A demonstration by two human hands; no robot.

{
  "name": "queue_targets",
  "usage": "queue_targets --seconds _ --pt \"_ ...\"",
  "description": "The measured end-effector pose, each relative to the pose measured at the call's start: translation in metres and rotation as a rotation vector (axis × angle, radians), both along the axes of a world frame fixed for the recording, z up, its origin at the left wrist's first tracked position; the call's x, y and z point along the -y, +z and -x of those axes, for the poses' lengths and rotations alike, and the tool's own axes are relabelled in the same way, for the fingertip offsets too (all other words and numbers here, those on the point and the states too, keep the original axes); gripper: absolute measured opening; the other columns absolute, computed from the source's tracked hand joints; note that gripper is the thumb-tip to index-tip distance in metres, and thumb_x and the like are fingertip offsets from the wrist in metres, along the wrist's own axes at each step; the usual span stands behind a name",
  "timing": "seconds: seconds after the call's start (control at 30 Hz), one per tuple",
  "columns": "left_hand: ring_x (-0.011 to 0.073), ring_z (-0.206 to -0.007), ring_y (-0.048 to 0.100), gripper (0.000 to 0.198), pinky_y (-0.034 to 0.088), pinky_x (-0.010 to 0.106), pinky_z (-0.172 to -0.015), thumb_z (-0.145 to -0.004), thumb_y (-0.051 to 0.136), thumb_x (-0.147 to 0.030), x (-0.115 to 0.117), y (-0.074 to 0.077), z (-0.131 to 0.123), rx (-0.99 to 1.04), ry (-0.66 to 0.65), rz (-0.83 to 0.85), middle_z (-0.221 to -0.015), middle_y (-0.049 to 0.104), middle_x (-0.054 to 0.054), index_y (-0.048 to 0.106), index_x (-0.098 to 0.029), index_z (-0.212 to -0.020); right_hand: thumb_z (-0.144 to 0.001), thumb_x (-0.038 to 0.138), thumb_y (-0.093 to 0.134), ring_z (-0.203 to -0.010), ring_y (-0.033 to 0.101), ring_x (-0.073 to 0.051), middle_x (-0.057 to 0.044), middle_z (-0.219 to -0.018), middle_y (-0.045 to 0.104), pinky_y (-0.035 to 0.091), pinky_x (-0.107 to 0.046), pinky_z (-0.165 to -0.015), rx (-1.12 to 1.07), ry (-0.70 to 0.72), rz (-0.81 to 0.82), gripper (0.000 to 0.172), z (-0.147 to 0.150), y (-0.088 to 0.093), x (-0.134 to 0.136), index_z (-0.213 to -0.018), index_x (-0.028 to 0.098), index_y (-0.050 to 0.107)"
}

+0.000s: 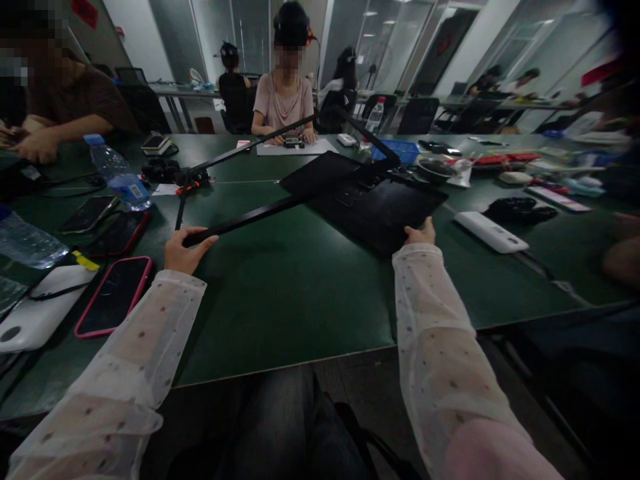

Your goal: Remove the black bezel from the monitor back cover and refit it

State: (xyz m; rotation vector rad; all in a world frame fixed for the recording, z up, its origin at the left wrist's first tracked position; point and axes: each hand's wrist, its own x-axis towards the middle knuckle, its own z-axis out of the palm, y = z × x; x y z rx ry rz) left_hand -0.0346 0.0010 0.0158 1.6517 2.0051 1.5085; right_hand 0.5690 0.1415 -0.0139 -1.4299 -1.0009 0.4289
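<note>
My left hand (186, 252) is closed on the near-left corner of a thin black rectangular frame (260, 213), like a screen bezel. The frame is tilted, raised above the green table (280, 300), and its far-right corner passes over a flat black panel (405, 210). My right hand (421, 233) grips the near-right edge of this panel, thumb on top and the other fingers mostly hidden. Some dark fittings show near the panel's middle, partly behind the frame.
On the left are water bottles (117, 175), a red-edged phone (115, 295) and a white power bank (45, 307). To the right are another white power bank (490, 232), a blue basket (397, 151) and a bowl (435, 169). A person (284, 100) sits opposite.
</note>
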Motion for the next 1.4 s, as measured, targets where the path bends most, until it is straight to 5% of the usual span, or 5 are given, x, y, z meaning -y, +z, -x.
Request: queue_targets --seconds 0.33,0.77,0.97,1.13,1.4 --pt "0.0277 -0.103 0.071 0.028 0.055 0.045 -0.101 -0.075 0.087 -0.039 0.002 0.002 -0.004 -0.19 -0.049 -0.064 -0.099 0.074 0.005 0.074 -0.024 -0.095 -0.064 0.003 0.07 -0.135 0.067 -0.029 -0.006 -0.139 0.074 0.047 -0.057 -0.121 -0.381 0.402 0.21 0.093 0.057 0.009 0.006 -0.153 0.027 0.057" --pt "0.0282 -0.101 0.067 0.03 0.053 0.044 -0.096 -0.081 0.086 -0.046 -0.001 -0.004 -0.013 -0.372 -0.156 -0.044 -0.1 0.076 0.007 0.076 -0.023 -0.098 -0.077 0.049 0.079 -0.119 0.073 -0.03 -0.005 -0.111 0.08 0.06 -0.052 -0.108 -0.127 0.435 0.102 0.041 0.069 0.01 0.001 -0.113 0.031 0.077" --pt "0.0282 -0.102 0.067 0.028 0.053 0.046 -0.097 -0.08 0.087 -0.046 -0.006 -0.01 -0.01 -0.387 -0.224 0.004 -0.101 0.076 0.007 0.075 -0.024 -0.095 -0.076 0.089 0.062 -0.117 0.072 -0.036 -0.011 -0.105 0.079 0.061 -0.057 -0.103 -0.151 0.47 0.243 0.069 0.061 0.01 -0.003 -0.101 0.026 0.076" --pt "0.028 -0.106 0.068 0.032 0.052 0.046 -0.1 -0.082 0.083 -0.051 -0.008 -0.011 -0.009 -0.367 -0.319 0.078 -0.107 0.076 0.008 0.074 -0.024 -0.096 -0.058 0.068 0.089 -0.113 0.071 -0.036 -0.009 -0.098 0.075 0.052 -0.062 -0.112 0.138 0.366 0.185 0.059 0.064 -0.001 -0.007 -0.092 0.026 0.067" --pt "0.0301 -0.117 0.067 0.034 0.049 0.05 -0.106 -0.085 0.079 -0.05 -0.008 -0.014 -0.007 -0.382 -0.358 0.203 -0.121 0.076 0.009 0.074 -0.025 -0.109 -0.075 0.04 0.076 -0.118 0.068 -0.032 -0.011 -0.111 0.071 0.048 -0.061 -0.116 0.219 0.288 0.058 0.035 0.065 -0.011 -0.009 -0.098 0.027 0.054"
